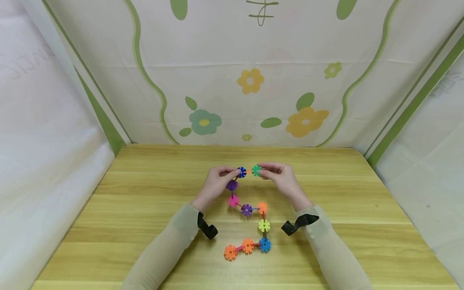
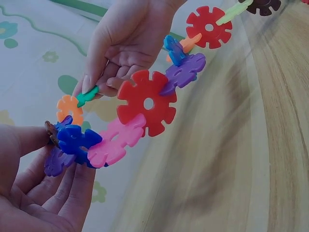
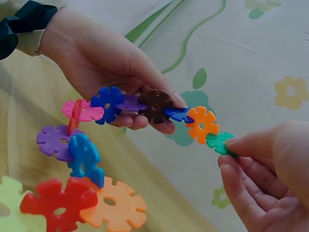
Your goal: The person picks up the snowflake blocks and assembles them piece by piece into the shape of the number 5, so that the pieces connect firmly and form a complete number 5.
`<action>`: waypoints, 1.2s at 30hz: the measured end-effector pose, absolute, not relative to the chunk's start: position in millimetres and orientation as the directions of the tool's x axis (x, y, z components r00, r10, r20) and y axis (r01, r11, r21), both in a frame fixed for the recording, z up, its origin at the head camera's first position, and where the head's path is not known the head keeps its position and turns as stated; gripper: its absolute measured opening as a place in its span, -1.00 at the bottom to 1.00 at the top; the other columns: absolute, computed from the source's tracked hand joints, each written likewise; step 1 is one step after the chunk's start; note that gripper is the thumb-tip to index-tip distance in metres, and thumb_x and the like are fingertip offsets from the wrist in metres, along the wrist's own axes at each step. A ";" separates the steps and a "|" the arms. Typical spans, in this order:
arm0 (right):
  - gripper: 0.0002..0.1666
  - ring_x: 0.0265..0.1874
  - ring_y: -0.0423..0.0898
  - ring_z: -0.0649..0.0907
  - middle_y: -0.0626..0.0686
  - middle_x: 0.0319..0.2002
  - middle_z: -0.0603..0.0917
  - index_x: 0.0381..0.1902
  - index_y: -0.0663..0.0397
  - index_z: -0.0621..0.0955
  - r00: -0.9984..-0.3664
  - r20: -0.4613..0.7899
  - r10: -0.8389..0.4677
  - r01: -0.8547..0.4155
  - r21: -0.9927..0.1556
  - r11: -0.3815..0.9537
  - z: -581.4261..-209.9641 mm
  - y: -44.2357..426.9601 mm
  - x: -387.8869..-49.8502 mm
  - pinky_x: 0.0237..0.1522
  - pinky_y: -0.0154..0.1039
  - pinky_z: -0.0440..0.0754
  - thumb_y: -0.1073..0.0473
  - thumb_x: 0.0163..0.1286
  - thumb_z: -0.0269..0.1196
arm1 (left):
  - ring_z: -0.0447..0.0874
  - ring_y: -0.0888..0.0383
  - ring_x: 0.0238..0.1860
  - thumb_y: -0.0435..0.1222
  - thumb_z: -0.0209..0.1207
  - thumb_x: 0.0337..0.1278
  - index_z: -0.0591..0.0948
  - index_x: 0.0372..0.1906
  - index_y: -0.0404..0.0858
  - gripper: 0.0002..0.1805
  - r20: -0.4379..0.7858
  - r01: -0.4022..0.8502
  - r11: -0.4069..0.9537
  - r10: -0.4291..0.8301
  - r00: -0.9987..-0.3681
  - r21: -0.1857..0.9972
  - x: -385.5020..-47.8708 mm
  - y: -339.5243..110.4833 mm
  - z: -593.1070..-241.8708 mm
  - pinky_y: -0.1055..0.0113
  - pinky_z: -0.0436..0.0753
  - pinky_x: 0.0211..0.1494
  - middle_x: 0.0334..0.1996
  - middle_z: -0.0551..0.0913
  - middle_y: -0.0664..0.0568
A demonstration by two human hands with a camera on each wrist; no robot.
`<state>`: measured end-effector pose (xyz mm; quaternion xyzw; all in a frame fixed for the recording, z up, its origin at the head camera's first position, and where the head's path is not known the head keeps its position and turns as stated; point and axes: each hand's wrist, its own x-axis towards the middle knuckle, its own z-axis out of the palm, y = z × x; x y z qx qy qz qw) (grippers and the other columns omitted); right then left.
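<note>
A chain of notched plastic discs in many colours winds down over the table in the head view, from a green disc point(image 1: 255, 170) to an orange end disc point(image 1: 229, 253). My left hand point(image 1: 215, 184) grips the chain near its far end, where a brown disc point(image 3: 155, 116) and blue and purple discs meet. Between thumb and finger, my right hand point(image 1: 285, 183) pinches the green disc. An orange disc point(image 3: 208, 129) spans the gap between the hands, slotted to the green one. Red discs point(image 2: 136, 112) and a pink disc point(image 2: 115, 146) hang beyond my left hand.
The wooden table point(image 1: 145, 193) carries the chain between my forearms. White fabric walls point(image 1: 224, 44) with printed flowers rise behind and on both sides. Black straps point(image 1: 207, 228) circle both wrists, their ends sticking out near the chain.
</note>
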<state>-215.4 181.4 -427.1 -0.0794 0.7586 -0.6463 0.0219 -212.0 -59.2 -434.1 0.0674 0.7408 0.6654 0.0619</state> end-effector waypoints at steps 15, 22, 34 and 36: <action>-0.65 -0.19 -0.06 0.74 0.19 0.00 0.73 0.10 0.27 0.70 -0.991 0.056 -0.125 -0.072 -0.989 0.130 -431.5 176.1 -214.4 0.09 0.16 0.62 0.25 0.40 0.39 | 0.73 -0.37 -0.17 -0.25 0.27 0.41 0.72 -0.09 -0.38 -0.76 0.002 -0.004 -0.031 0.205 -0.979 1.000 -213.6 -56.2 -442.4 -0.13 0.71 -0.05 -0.09 0.67 -0.46; -0.66 -0.21 -0.07 0.73 0.30 0.03 0.69 0.10 0.30 0.69 -0.991 0.038 -0.125 -0.048 -0.996 0.074 -430.7 171.8 -212.8 0.13 0.22 0.57 0.31 0.40 0.37 | 0.75 -0.32 -0.19 -0.18 0.30 0.38 0.74 -0.10 -0.35 -0.73 0.003 -0.004 -0.037 0.176 -0.984 0.999 -214.8 -56.6 -441.4 -0.14 0.70 -0.04 -0.16 0.73 -0.33; -0.61 -0.17 -0.02 0.73 0.25 -0.02 0.71 0.14 0.30 0.67 -0.991 0.037 -0.126 -0.044 -0.998 0.048 -428.0 174.2 -216.8 0.17 0.18 0.57 0.24 0.42 0.37 | 0.70 -0.38 -0.09 -0.13 0.30 0.38 0.70 0.02 -0.33 -0.65 -0.011 -0.026 -0.062 0.227 -0.974 0.998 -215.2 -60.4 -432.0 -0.08 0.70 0.01 -0.05 0.70 -0.34; -0.62 -0.17 -0.04 0.73 0.22 -0.03 0.72 0.13 0.30 0.67 -0.991 0.043 -0.125 -0.048 -0.998 0.039 -427.6 174.9 -217.4 0.17 0.19 0.56 0.24 0.42 0.37 | 0.69 -0.38 -0.06 -0.11 0.29 0.39 0.69 0.06 -0.32 -0.63 -0.012 -0.022 -0.041 0.235 -0.972 0.999 -214.8 -61.1 -432.4 -0.08 0.70 0.03 -0.06 0.72 -0.28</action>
